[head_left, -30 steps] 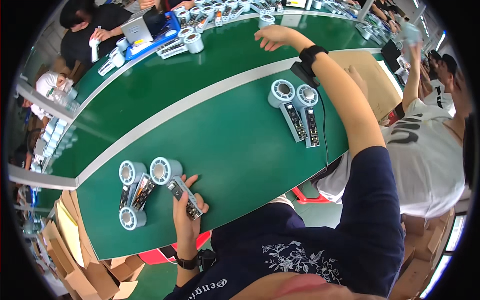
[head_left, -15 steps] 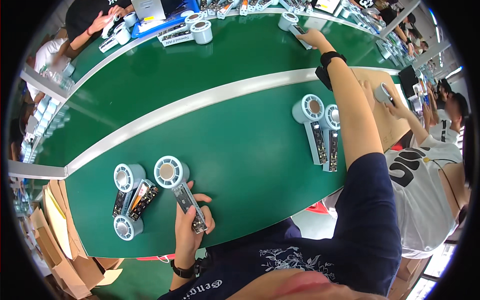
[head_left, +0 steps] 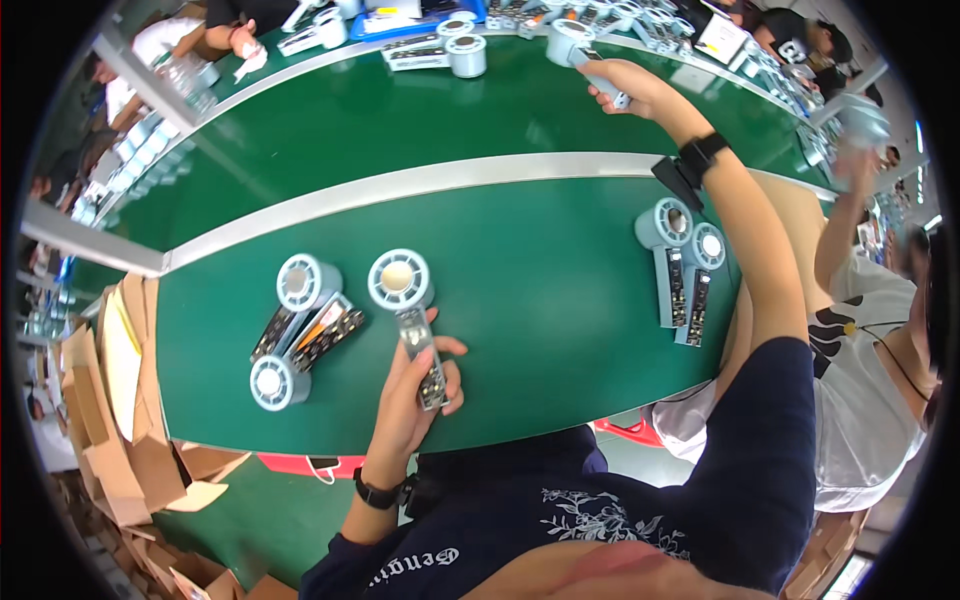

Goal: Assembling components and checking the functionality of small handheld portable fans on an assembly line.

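My left hand is closed round the handle of a pale blue handheld fan at the near side of the green table. The handle is uncovered, with its dark circuit board facing up. Far across, beyond the white rail, my right hand grips the handle of another handheld fan, its round head pointing away to the left. Left of my left hand lie several similar fans in a cluster, circuit boards exposed. Below my right forearm two more fans lie side by side with open handles.
A white rail curves across between my table and the far green surface. Two fans lie beyond it, near a blue tray. Cardboard boxes stand at the left edge. A co-worker in a white shirt sits close on my right.
The view has shifted, so the table's things appear higher and further right. My right fingers now wrap round the far fan's handle. The co-worker on the right has raised a blurred object.
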Tool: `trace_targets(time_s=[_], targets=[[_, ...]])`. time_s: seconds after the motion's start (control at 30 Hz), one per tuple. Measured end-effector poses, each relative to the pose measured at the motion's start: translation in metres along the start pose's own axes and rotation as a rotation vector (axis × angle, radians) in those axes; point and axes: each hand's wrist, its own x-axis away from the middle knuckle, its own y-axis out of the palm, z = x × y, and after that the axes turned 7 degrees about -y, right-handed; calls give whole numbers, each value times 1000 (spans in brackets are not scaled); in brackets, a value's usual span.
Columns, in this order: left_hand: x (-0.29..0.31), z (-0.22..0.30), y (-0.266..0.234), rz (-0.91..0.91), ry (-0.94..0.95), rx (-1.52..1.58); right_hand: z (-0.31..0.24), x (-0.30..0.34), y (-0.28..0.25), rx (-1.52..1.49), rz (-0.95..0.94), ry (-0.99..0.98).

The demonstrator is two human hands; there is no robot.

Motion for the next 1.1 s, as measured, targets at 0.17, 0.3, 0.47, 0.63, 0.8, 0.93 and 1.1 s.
trace_targets(time_s=[0.17,0.3,0.47,0.63,0.8,0.93,1.1], targets=[[4,-6,8,76,38,-57,-53,95,98,-396,-248,-107],[2,-11,-5,-25,85,69,-70,170,153,-467,-370,-106],[-1,-7,4,25,91,6,-23,243,183,-595,-380,-46],[-3,-9,-2,-1,70,37,35,272,206,-659,-243,-107],[-2,-17,11,-4,159,-182,65,291,237,-736,56,-98],[2,-30,18,35,246,-310,74,293,245,-796,51,-123],[2,-36,26,133,277,-361,79,291,250,-772,77,-189]])
